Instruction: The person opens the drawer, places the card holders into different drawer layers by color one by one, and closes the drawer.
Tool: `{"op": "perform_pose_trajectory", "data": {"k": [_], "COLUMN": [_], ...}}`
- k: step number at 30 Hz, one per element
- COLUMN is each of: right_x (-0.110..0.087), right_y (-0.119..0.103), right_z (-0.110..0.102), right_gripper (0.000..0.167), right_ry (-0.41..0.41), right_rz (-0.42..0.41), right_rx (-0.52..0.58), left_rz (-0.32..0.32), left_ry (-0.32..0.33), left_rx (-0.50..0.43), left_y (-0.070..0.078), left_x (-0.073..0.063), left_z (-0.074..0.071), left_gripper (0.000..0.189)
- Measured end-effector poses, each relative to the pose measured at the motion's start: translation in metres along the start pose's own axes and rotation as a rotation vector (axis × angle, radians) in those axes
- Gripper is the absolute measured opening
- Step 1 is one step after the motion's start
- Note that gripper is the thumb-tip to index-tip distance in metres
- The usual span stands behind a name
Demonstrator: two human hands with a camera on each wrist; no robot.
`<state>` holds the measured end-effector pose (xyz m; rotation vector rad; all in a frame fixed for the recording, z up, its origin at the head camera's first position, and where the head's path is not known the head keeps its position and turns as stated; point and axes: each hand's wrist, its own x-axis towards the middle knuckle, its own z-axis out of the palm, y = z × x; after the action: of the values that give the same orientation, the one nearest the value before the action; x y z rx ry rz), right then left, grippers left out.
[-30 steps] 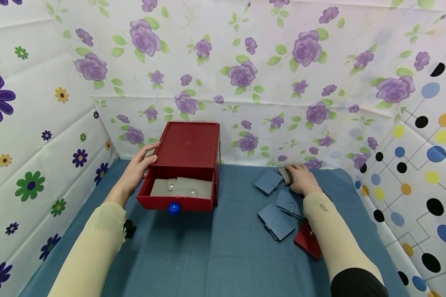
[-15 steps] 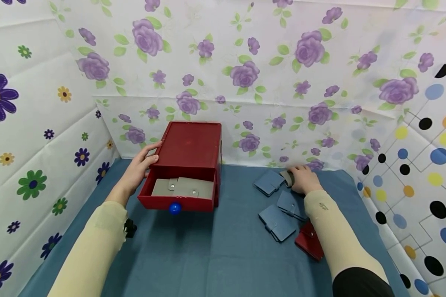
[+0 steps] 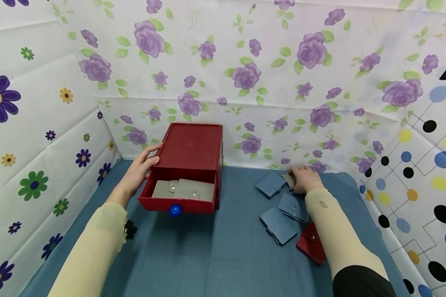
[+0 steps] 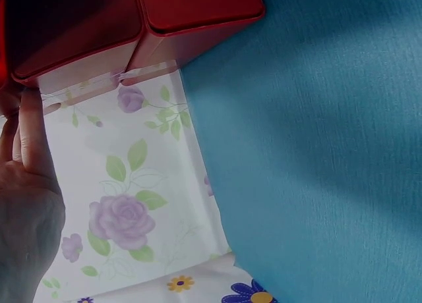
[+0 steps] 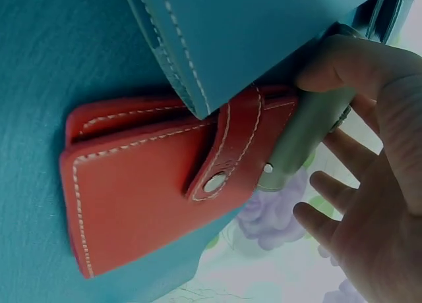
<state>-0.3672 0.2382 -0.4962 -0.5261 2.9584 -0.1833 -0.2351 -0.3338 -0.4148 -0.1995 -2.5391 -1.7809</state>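
Observation:
My left hand (image 3: 135,169) rests against the left side of a red drawer box (image 3: 191,146), its fingers nearly straight. The box's drawer (image 3: 148,203), with a blue knob (image 3: 175,210), stands pulled out and holds grey wallets (image 3: 195,189). At the back right, my right hand (image 3: 307,180) pinches a grey wallet (image 3: 290,182). In the right wrist view this grey wallet (image 5: 300,139) lies between thumb and fingers, partly hidden behind a red wallet (image 5: 145,191). Close to that hand lie three blue wallets, one at the back (image 3: 270,184), two nearer the front (image 3: 278,225).
A blue cloth (image 3: 226,255) covers the table. Patterned sheets hang behind (image 3: 223,74) and on both sides, close to the box and the right hand. The red wallet lies beside my right forearm, partly covered by the sleeve (image 3: 342,231).
The head view has shifted slightly. Both hands keep their places, the left at the box and the right on the grey wallet.

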Motion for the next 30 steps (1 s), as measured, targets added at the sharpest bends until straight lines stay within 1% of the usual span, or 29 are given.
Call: {"op": "perform_pose_trajectory", "data": {"k": [7,10,15,21,30], "right_x": [-0.003,-0.004,-0.005,-0.005,-0.005], "right_y": [-0.001,-0.001,-0.003,-0.001,-0.003], "right_z": [-0.001,-0.002,-0.006,-0.009,-0.012], "right_gripper": [0.061,0.064,0.070,0.073,0.067], "right_ry": [-0.008,-0.014,-0.052,-0.096,-0.107], "right_rz": [-0.028,-0.030,-0.043,-0.051,-0.048], "right_rx": [-0.038,-0.045,-0.075,-0.079,-0.084], "left_rz": [-0.001,-0.001,-0.006,-0.012,-0.007], "left_ry": [0.002,0.005,0.000,0.004,0.001], "left_rx": [-0.003,-0.006,-0.018,-0.017,-0.016], "left_y": [0.000,0.001,0.000,0.001,0.001], "left_x": [0.000,-0.001,-0.001,-0.001,0.000], "left_z": [-0.001,-0.001,-0.001,-0.001,0.000], "left_gripper": [0.060,0.060,0.061,0.062,0.062]}}
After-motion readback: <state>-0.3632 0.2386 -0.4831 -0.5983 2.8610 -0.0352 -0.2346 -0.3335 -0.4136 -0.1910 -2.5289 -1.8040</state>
